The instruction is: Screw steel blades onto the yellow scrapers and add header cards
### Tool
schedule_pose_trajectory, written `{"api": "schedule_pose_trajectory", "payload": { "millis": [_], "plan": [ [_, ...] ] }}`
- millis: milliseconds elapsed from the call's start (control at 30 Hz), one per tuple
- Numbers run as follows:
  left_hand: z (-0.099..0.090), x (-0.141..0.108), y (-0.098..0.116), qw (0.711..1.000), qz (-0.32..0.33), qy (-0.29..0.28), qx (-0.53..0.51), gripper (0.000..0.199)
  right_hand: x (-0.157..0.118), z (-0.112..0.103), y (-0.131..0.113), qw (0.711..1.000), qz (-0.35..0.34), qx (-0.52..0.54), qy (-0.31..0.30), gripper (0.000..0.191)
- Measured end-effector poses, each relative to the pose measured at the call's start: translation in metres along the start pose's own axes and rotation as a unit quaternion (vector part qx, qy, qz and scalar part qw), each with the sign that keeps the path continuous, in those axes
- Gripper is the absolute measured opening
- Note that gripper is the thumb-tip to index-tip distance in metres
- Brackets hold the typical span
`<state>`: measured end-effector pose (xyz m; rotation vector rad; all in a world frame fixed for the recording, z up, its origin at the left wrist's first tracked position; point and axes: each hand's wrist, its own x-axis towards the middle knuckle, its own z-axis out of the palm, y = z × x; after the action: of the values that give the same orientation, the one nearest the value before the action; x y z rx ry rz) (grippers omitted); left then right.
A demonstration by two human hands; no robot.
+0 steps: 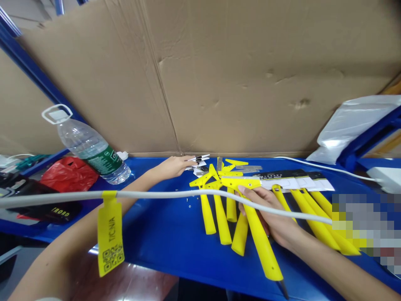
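Note:
My right hand is wrapped around a yellow scraper, whose wide head points away from me and whose handle slants toward the table's front edge. A pale strip runs along the top of its head. At the back of the table, my left hand has its fingers closed at some thin black-and-white pieces; the fingertips are partly hidden. Several other yellow scrapers lie between my hands, heads overlapping. Behind them are loose yellow head parts and flat metal blades.
More yellow handles lie on the right, by black-and-white cards. A white cable with a yellow tag crosses the foreground. A water bottle leans at left near a red bag. Cardboard walls the back.

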<state>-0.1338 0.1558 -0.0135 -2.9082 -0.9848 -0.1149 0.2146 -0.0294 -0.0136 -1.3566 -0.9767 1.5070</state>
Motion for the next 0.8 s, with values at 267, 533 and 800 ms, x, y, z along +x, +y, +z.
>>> {"api": "schedule_pose_trajectory", "payload": {
  "millis": [267, 533, 800],
  "plan": [
    [-0.001, 0.009, -0.003, 0.99, 0.049, 0.023, -0.128, 0.04, -0.001, 0.001, -0.001, 1.0, 0.0, -0.006, 0.004, 0.074],
    [-0.012, 0.016, -0.011, 0.982, 0.021, 0.011, -0.187, 0.043, 0.001, 0.0, 0.003, 1.0, 0.003, -0.004, 0.013, 0.066],
    [-0.003, 0.008, 0.003, 0.997, 0.006, 0.025, -0.075, 0.071, 0.003, 0.001, 0.006, 1.0, 0.003, 0.002, 0.01, 0.066]
  ]
}}
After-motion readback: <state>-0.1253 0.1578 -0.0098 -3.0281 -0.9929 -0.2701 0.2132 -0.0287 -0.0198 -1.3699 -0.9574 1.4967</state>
